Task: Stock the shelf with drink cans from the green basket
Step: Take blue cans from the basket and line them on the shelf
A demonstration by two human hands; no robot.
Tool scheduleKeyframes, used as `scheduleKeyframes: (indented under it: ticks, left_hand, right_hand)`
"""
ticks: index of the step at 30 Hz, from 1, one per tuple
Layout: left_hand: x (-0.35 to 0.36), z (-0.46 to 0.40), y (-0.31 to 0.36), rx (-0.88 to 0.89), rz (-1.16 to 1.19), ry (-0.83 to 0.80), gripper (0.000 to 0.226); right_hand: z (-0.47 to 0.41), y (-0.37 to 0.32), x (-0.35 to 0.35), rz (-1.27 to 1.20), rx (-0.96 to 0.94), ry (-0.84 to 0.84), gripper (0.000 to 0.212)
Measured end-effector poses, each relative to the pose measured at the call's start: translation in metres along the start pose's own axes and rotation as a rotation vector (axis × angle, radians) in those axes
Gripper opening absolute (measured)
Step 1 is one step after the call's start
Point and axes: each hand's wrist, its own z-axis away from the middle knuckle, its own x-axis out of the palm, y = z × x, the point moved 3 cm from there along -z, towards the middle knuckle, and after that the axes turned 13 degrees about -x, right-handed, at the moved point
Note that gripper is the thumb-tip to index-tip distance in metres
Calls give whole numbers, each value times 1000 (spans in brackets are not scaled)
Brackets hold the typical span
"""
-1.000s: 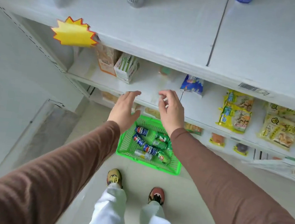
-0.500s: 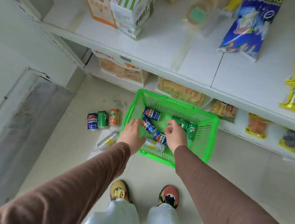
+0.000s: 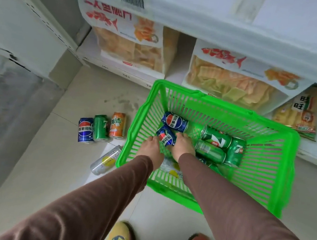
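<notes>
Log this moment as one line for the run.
phase: picking | left hand and right hand: both on blue cola can | in green plastic basket | shelf: not yet stocked

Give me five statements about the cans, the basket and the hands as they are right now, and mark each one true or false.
1. Both hands are inside the green basket. True: the left hand and the right hand flank a blue Pepsi can.
2. An orange can lies inside the basket. False: it stands on the floor, left of the basket.
3. Green 7-Up cans lie in the basket. True.
4. The silver can on the floor stands upright. False: it lies on its side.
5. The basket sits on a shelf. False: it is down on the floor in front of the shelf.
</notes>
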Motion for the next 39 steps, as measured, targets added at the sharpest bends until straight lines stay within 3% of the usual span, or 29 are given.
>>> scheduleKeyframes:
  ticks: [5,14,20,27,33,39]
  left_hand:
    - [21,-30,-2,-17,-25,6,58]
    - [-8,3,-3,-51,-24,2,59]
    - [-96,109,28,9,74,-12,67]
    - [-260,272,78,132,116,36,63]
    - [-404,398,118,354,171,148,61]
    - [-515,474,155,631,163,361,59]
  right_hand:
    - [-36,13,32,97,36,-46,74]
    - [6,-4,-6,-154,21,69,55]
    - [116,-53,-115,-263,0,185,53]
    - [268,-157,-289,-418,-7,388,46]
    - [379,-257,-435,-509,-85,597,52]
    - [442,-318,-545,-604,-203,828,53]
